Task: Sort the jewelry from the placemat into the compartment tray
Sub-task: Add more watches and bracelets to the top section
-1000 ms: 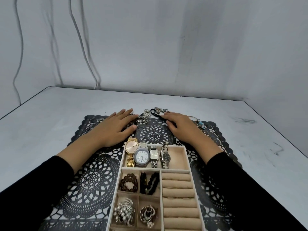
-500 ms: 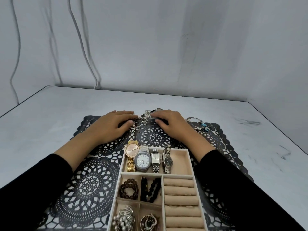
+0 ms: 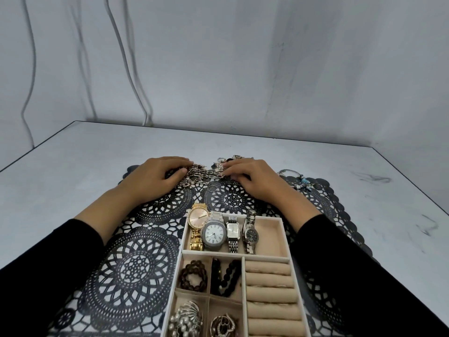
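1. the loose jewelry (image 3: 193, 173) lies in a small heap at the far edge of the black lace placemat (image 3: 136, 261), in the middle of the frame, just above the compartment tray (image 3: 285, 235).
2. the left hand (image 3: 155, 178) and the right hand (image 3: 252, 181) rest on the two ends of the heap with bent fingers. the fingertips touch a chunky link chain (image 3: 207, 176), but i cannot tell if they already pinch it.
3. a thin ring (image 3: 211, 188) lies alone just below the chain.
4. the chain seems metal, limp and rather heavy. i think it will sag and may catch on its neighbours, so it is better to gather it in the palm than to lift one end.
5. the ring is probably light and slippery. pinch it across the band.
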`<state>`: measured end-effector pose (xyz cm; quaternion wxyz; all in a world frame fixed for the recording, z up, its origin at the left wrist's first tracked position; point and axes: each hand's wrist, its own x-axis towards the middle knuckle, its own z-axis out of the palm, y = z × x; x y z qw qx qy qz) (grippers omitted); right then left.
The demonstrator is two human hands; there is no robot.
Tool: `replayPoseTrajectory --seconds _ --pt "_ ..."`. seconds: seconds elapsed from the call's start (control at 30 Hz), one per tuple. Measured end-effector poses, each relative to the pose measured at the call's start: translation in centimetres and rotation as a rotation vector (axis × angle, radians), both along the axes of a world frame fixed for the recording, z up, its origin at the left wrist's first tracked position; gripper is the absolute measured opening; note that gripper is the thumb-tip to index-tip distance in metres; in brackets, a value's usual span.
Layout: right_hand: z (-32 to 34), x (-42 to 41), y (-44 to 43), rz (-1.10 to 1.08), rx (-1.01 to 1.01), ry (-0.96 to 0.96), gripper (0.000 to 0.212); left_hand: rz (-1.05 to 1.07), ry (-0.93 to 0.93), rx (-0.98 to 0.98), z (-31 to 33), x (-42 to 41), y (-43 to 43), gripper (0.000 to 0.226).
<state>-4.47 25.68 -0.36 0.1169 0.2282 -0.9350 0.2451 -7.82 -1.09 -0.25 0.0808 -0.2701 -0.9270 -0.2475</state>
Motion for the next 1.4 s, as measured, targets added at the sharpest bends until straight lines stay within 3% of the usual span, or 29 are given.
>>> replayPoseTrajectory --seconds 0.17,0.57,0.83,1.17,1.4 --pt "0.4 0.6 -0.1 -0.003 -0.112 -0.024 0.024 0.009 -0.007 0.034 -0.1 -0.1 0.0 0.032" --pt "0.6 1.1 1.1 -0.055 -0.072 -0.040 0.014 -0.023 -0.022 0.070 -0.3 -0.4 -0.2 0.030" --pt "1.5 1.9 0.3 -0.054 -0.186 -0.077 0.014 -0.046 -0.016 0.080 -0.3 -0.3 -0.3 0.029" --pt "1.4 1.7 -1.5 0.020 0.023 -0.053 0.011 -0.027 -0.021 0.155 -0.4 -0.4 -0.3 0.020" --pt "2.6 2.0 -2.4 -0.067 0.006 -0.095 0.013 0.032 -0.021 0.240 -0.5 -0.6 -0.3 0.021"
